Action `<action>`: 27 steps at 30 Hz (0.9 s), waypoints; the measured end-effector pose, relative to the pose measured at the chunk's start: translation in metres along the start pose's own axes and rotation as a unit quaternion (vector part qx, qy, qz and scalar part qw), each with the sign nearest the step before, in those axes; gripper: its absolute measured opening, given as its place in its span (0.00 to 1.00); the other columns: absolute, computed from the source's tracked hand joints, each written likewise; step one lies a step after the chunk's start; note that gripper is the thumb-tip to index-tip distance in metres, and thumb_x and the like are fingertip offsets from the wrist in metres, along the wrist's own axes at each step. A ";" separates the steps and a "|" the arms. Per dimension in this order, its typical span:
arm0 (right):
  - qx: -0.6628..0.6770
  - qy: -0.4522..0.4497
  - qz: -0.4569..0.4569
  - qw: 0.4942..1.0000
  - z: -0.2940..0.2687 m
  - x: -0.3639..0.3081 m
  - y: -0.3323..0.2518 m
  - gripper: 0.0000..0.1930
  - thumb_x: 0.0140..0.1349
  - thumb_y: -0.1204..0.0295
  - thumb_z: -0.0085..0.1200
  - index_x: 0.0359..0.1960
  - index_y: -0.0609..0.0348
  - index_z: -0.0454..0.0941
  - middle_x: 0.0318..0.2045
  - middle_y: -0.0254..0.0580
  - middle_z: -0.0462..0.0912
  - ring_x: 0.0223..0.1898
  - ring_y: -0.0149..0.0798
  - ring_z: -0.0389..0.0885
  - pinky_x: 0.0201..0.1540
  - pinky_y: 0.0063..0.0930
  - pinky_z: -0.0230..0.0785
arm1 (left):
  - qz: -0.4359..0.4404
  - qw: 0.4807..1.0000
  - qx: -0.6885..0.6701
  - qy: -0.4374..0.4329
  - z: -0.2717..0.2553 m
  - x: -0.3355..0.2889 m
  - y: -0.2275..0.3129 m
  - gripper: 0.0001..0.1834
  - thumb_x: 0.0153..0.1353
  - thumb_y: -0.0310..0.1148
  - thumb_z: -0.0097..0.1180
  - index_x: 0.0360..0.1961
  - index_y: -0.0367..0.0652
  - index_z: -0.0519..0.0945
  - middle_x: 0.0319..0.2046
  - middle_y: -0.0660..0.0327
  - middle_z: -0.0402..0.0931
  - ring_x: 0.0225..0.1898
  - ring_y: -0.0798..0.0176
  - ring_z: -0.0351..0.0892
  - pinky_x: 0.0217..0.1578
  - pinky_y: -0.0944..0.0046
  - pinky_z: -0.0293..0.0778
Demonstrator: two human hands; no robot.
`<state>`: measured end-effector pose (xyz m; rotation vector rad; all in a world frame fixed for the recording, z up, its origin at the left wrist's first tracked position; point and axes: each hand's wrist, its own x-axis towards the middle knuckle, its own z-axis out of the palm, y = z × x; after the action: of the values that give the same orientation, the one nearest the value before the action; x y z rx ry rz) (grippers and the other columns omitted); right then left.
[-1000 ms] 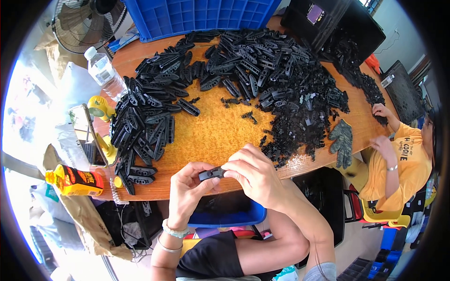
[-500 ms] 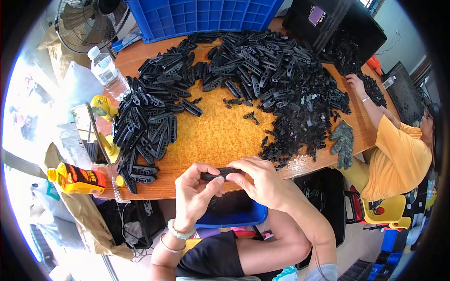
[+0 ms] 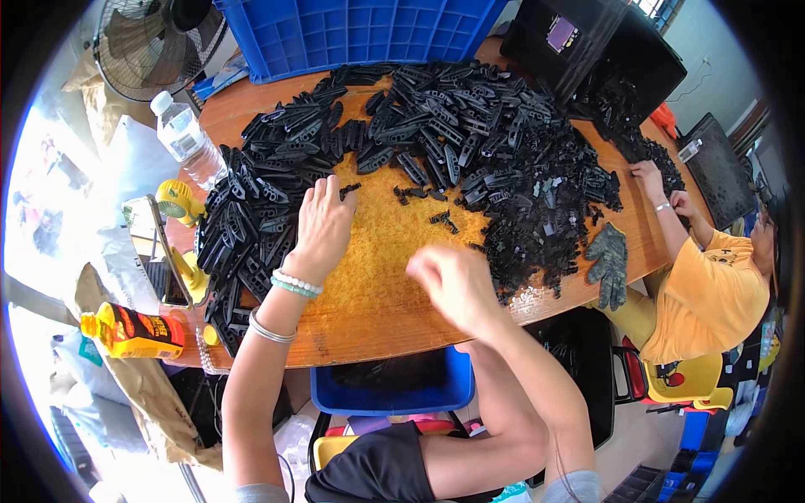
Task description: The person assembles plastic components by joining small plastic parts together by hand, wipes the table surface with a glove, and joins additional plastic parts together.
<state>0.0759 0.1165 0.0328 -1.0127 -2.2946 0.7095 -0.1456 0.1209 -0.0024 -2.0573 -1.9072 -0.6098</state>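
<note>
My left hand (image 3: pixel 325 220) reaches over the table to the inner edge of a heap of long black plastic parts (image 3: pixel 251 201). Its fingers point away from me and bend down, and they cover the spot where a single long part lay. What is between the fingertips is hidden. A small black piece (image 3: pixel 349 191) lies beside its thumb. My right hand (image 3: pixel 453 285) is above the table's near part, left of a pile of small black pieces (image 3: pixel 537 218). Motion smears its curled fingers, and nothing shows clearly in them.
A blue bin (image 3: pixel 392 404) with dark contents sits below the table edge. A blue crate (image 3: pixel 360 38) stands at the back. To the left are a water bottle (image 3: pixel 189 138), a phone (image 3: pixel 155 243) and a yellow bottle (image 3: pixel 134 330). A glove (image 3: pixel 609 267) and a co-worker (image 3: pixel 713 285) are at right.
My hands were together at the near edge holding a long black part. They have parted; the left went forward to the heap, and that part no longer shows. The co-worker's hands also moved.
</note>
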 end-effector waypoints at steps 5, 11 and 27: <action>-0.198 0.173 -0.079 0.962 0.019 0.071 0.072 0.04 0.53 0.79 0.57 0.31 0.61 0.80 0.30 0.41 0.75 0.35 0.42 0.73 0.39 0.34 0.65 | -0.147 0.935 -0.315 0.066 -0.029 -0.011 0.034 0.15 0.50 0.12 0.54 0.41 0.33 0.72 0.37 0.52 0.73 0.33 0.59 0.79 0.33 0.64 0.75; -0.288 0.164 -0.116 0.936 0.026 0.079 0.073 0.01 0.52 0.79 0.55 0.26 0.62 0.78 0.29 0.41 0.74 0.38 0.40 0.70 0.41 0.35 0.60 | -0.262 0.761 -0.593 -0.004 -0.063 -0.041 0.055 0.13 0.57 0.16 0.54 0.45 0.30 0.71 0.36 0.54 0.79 0.40 0.65 0.81 0.40 0.71 0.77; 0.019 0.087 -0.279 0.956 -0.019 -0.003 -0.020 0.12 0.44 0.84 0.61 0.33 0.62 0.80 0.32 0.40 0.78 0.32 0.41 0.75 0.34 0.31 0.71 | -0.327 0.607 -0.718 -0.099 -0.100 -0.063 0.074 0.15 0.60 0.18 0.51 0.49 0.26 0.69 0.38 0.48 0.79 0.39 0.56 0.83 0.39 0.67 0.80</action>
<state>0.0795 0.1074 0.0585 -0.3521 -2.2404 0.4046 -0.0869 0.0116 0.0613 -1.7438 -2.5879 -3.0074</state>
